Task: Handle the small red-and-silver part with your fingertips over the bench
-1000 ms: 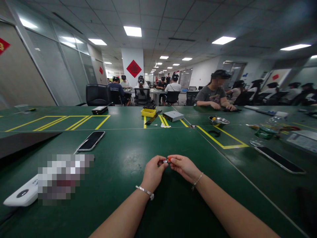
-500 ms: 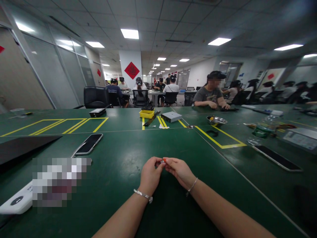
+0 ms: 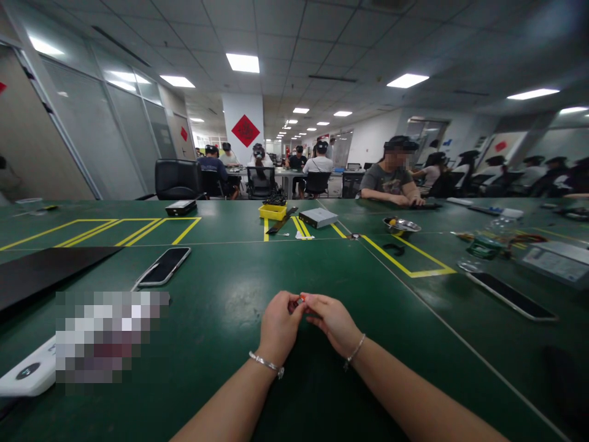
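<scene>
Above the green table (image 3: 221,380), my left hand (image 3: 280,322) and my right hand (image 3: 335,320) meet at the fingertips. Between them is a tiny orange-and-silver piece (image 3: 301,299), mostly covered by the fingers and too small to name. The left thumb and forefinger pinch it from the left. From the right, my right thumb and forefinger close on its orange part, with the other fingers curled below.
Left lie a phone (image 3: 164,266), a partly blurred white device (image 3: 30,371) and a black panel (image 3: 50,273). Ahead are a yellow box (image 3: 272,212), a grey drive (image 3: 318,217) and a metal bowl (image 3: 402,225). Another phone (image 3: 510,296) and a bottle (image 3: 485,245) lie right. A co-worker (image 3: 391,178) sits beyond.
Both hands stay in nearly the same place. The small piece has turned slightly between the fingertips, and the right fingers have shifted a little. The co-worker's head and hands have moved slightly.
</scene>
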Demonstrator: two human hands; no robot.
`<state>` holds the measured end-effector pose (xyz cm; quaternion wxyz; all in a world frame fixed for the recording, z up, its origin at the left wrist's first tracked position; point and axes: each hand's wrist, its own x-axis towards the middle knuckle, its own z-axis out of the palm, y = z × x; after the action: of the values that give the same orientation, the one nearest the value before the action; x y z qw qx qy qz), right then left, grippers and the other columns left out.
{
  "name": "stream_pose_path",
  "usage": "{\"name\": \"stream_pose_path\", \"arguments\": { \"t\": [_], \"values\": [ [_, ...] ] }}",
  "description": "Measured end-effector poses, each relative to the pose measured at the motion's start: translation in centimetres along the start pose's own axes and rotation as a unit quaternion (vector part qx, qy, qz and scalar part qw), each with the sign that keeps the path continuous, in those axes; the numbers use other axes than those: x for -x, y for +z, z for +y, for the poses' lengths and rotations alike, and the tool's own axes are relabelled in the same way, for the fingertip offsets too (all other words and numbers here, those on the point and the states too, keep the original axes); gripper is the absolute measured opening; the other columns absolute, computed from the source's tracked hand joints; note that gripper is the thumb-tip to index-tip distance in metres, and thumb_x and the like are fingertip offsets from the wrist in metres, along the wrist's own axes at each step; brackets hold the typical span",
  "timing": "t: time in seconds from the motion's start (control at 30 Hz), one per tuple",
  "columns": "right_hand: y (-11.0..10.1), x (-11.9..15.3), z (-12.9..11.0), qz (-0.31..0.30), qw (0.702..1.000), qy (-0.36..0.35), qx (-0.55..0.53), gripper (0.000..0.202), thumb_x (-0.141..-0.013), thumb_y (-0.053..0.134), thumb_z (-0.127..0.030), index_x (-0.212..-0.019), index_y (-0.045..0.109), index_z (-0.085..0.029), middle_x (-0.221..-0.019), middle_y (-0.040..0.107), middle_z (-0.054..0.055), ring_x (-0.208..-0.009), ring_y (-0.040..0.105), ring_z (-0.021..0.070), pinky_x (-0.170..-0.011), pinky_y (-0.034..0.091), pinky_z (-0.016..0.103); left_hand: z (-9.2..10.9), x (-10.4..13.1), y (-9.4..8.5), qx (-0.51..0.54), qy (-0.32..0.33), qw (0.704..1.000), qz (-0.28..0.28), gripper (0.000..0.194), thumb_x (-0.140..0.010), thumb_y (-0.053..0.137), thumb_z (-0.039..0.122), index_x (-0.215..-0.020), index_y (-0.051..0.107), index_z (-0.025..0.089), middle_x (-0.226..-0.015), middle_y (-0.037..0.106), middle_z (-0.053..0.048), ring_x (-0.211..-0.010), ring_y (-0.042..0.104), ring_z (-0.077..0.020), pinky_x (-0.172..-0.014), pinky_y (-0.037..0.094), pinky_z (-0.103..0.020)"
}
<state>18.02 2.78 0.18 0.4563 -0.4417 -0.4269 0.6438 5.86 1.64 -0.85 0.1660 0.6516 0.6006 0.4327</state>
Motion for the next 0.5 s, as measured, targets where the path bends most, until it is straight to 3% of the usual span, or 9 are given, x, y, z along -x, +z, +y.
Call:
{"name": "stream_pose_path", "arguments": {
  "t": [0.17, 0.23, 0.3, 0.37, 0.43, 0.5],
  "values": [
    [0.1, -0.4, 0.2, 0.024, 0.999, -0.006, 0.029, 0.024, -0.055, 0.064, -0.025, -0.075, 0.06, -0.014, -0.073, 0.062, 0.003, -0.066, 0.055, 0.011, -0.064, 0.042, 0.025, 0.3, 0.1, 0.3, 0.021, 0.011, 0.999, -0.035, 0.011, -0.068, 0.051, 0.025, -0.076, 0.053, 0.019, -0.072, 0.056, 0.001, -0.067, 0.051, -0.0108, -0.062, 0.039, -0.023],
    [-0.6, -1.0, -0.3, 0.031, 0.999, -0.01, 0.035, 0.021, -0.055, 0.063, -0.023, -0.074, 0.058, -0.015, -0.07, 0.061, 0.002, -0.064, 0.055, 0.0107, -0.062, 0.042, 0.025, 0.1, 0.1, 0.5, 0.036, 0.014, 0.998, -0.049, 0.02, -0.065, 0.054, 0.022, -0.085, 0.052, 0.02, -0.078, 0.057, 0.0, -0.073, 0.052, -0.0115, -0.068, 0.04, -0.025],
    [-2.5, -1.7, -1.3, 0.064, 0.996, -0.025, 0.057, 0.018, -0.058, 0.059, -0.024, -0.075, 0.057, -0.017, -0.07, 0.061, 0.001, -0.065, 0.056, 0.0111, -0.062, 0.043, 0.024, -0.3, 0.1, 0.7, 0.048, 0.002, 0.998, -0.049, 0.029, -0.065, 0.054, 0.022, -0.094, 0.05, 0.02, -0.085, 0.058, -0.001, -0.078, 0.053, -0.0124, -0.072, 0.04, -0.026],
    [-5.7, -2.4, -2.8, 0.13, 0.982, -0.047, 0.131, 0.017, -0.061, 0.054, -0.024, -0.076, 0.057, -0.019, -0.072, 0.061, 0.002, -0.068, 0.056, 0.0124, -0.062, 0.043, 0.025, -0.6, -0.1, 0.8, 0.055, -0.023, 0.997, -0.042, 0.03, -0.067, 0.051, 0.022, -0.097, 0.048, 0.02, -0.089, 0.058, -0.002, -0.082, 0.053, -0.0129, -0.075, 0.04, -0.027],
    [-9.9, -2.8, -4.5, 0.222, 0.935, -0.066, 0.268, 0.017, -0.063, 0.049, -0.025, -0.077, 0.059, -0.019, -0.075, 0.062, 0.003, -0.072, 0.056, 0.0149, -0.063, 0.043, 0.026, -0.9, -0.2, 0.8, 0.058, -0.042, 0.996, -0.043, 0.029, -0.068, 0.049, 0.023, -0.097, 0.048, 0.02, -0.091, 0.058, -0.003, -0.084, 0.053, -0.0133, -0.077, 0.039, -0.028],
    [-14.4, -2.7, -6.0, 0.314, 0.843, -0.058, 0.434, 0.02, -0.065, 0.046, -0.025, -0.077, 0.061, -0.019, -0.079, 0.062, 0.006, -0.076, 0.056, 0.0188, -0.065, 0.042, 0.029, -0.9, -0.3, 0.8, 0.06, -0.055, 0.996, -0.048, 0.028, -0.069, 0.048, 0.023, -0.096, 0.048, 0.02, -0.092, 0.058, -0.003, -0.086, 0.053, -0.0137, -0.077, 0.039, -0.028]
  ]
}}
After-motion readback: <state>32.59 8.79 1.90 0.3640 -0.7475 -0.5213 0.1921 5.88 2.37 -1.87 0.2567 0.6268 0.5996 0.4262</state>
